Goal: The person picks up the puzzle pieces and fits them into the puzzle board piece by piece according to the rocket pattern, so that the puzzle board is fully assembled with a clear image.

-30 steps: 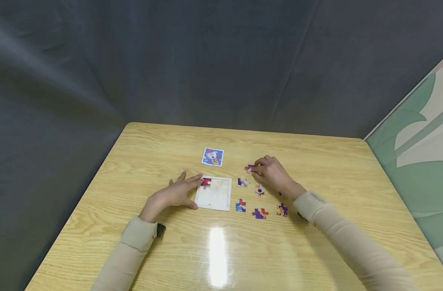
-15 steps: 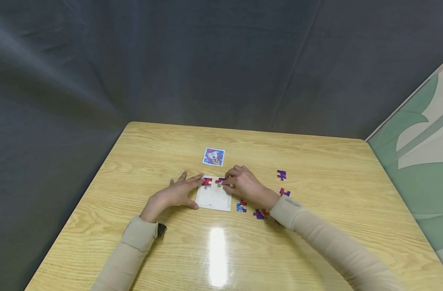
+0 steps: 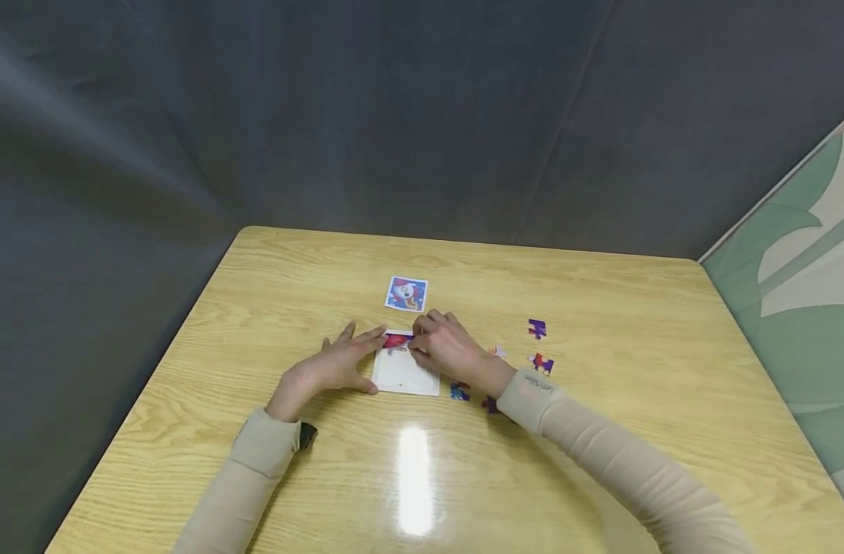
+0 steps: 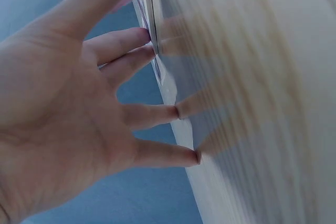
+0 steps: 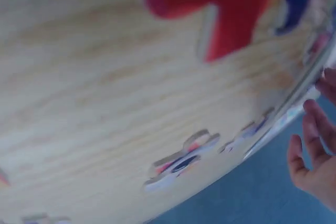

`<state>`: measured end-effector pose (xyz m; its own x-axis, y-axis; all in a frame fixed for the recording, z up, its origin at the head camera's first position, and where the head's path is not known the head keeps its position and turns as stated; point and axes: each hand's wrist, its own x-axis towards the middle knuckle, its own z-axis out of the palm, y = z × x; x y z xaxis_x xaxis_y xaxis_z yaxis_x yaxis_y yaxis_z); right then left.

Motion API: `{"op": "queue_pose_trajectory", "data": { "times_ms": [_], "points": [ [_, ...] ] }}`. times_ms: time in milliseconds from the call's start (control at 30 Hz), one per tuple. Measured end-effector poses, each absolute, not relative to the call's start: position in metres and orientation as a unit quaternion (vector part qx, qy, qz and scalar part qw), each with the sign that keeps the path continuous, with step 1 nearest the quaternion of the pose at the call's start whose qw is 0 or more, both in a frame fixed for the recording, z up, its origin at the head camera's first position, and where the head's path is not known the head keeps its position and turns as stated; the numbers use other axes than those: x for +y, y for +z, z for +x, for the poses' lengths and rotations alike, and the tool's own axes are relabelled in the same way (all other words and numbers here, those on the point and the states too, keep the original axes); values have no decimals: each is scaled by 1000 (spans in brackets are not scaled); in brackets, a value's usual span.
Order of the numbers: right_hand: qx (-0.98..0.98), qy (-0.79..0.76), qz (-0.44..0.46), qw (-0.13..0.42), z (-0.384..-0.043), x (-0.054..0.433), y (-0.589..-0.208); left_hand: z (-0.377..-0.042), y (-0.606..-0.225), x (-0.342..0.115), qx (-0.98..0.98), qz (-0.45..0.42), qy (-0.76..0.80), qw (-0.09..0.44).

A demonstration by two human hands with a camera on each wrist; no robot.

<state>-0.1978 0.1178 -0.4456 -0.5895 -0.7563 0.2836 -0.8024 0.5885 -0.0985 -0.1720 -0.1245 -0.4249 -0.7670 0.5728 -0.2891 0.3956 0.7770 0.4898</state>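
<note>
1. Head view: a wood-grain table [image 3: 622,323] is standing before a dark, creased curtain [image 3: 394,115]; a leaf-patterned panel [image 3: 802,323] is flanking it.
2. Head view: a flat, white, square tray [image 3: 401,377] is holding red pieces [image 3: 397,341] along its far edge. Loose pieces [image 3: 537,328] are lying to its right, a card [image 3: 406,294] beyond it.
3. Head view: the right hand [image 3: 448,348] is bending its fingers over the tray's far-right part; whether they are clamping a piece cannot be told.
4. Left wrist view: the left hand [image 4: 73,108] is spreading its fingers apart, fingertips touching tray and table.
5. Right wrist view: loose pieces are showing knobbed outlines and thick edges.
</note>
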Motion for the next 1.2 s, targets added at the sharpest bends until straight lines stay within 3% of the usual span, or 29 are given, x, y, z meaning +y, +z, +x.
{"op": "queue_pose_trajectory", "data": {
  "times_ms": [167,333,500,667,933,1200],
  "points": [
    [-881,163,416,155,-209,147,-435,-173,-424,-120,916,266,210,215],
    [-891,224,340,203,-220,219,-435,-174,-424,-116,914,265,213,219],
    [-924,283,231,109,-216,289,-445,-174,-425,-118,917,263,206,219],
    [-938,277,204,38,-210,315,-448,-172,-425,-118,915,264,216,216],
    [-932,266,243,37,-199,327,-447,-172,-424,-114,914,267,216,217],
    [-920,253,291,70,-197,331,-449,-174,-424,-115,914,264,215,219]
  ]
}}
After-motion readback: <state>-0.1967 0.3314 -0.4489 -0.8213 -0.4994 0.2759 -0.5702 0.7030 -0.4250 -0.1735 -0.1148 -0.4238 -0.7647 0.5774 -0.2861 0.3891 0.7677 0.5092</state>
